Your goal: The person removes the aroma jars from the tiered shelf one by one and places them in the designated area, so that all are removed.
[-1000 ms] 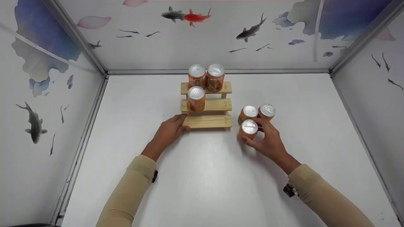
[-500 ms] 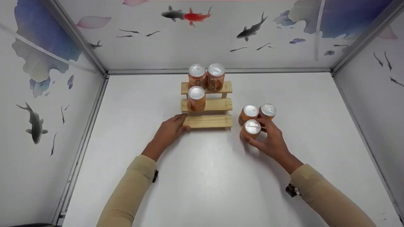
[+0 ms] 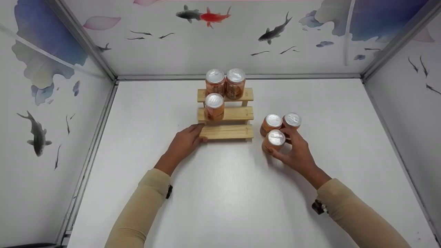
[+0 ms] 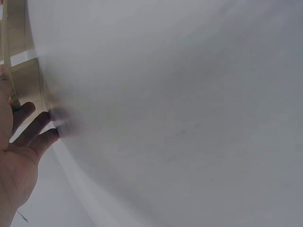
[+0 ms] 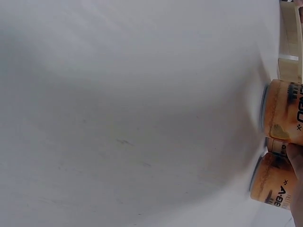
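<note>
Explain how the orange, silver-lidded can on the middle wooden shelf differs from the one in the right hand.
The shelf can stands untouched; the right hand grips the held can. The shelf can is alone on its shelf; the held can neighbours two more cans. Both are orange with silver lids.

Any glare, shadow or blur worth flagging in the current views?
Head: glare on the tabletop, bright reflections on the can lids; left wrist: soft detail, dark shadow beside the fingertips; right wrist: dim, shadow beside the cans, their lettering cut off by the frame edge.
</note>
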### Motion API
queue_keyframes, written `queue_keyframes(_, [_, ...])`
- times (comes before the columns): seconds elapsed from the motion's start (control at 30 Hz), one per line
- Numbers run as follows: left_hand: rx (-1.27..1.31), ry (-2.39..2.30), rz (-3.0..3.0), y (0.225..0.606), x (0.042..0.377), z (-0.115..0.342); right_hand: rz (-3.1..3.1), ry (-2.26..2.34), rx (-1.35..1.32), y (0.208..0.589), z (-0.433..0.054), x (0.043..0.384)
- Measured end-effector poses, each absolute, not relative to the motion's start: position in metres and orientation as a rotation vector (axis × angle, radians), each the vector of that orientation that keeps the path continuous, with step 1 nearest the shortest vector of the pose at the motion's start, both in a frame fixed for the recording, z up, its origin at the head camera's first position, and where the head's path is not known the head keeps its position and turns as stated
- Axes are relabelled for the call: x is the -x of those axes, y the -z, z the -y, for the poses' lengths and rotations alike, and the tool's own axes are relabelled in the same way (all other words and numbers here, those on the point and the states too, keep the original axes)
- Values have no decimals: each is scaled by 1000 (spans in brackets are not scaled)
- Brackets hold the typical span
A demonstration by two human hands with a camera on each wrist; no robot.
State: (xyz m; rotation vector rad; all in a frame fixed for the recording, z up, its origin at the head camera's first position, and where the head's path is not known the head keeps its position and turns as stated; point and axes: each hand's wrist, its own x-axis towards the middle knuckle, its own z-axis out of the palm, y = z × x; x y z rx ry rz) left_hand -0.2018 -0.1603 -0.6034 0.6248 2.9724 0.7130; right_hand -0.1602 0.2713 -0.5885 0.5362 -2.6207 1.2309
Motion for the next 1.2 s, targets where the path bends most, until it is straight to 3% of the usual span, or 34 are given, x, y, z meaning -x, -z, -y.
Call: queue_keyframes(1.2, [-546,-683,-2959,598,200,156,2662,-1195,-556,589,-273,161])
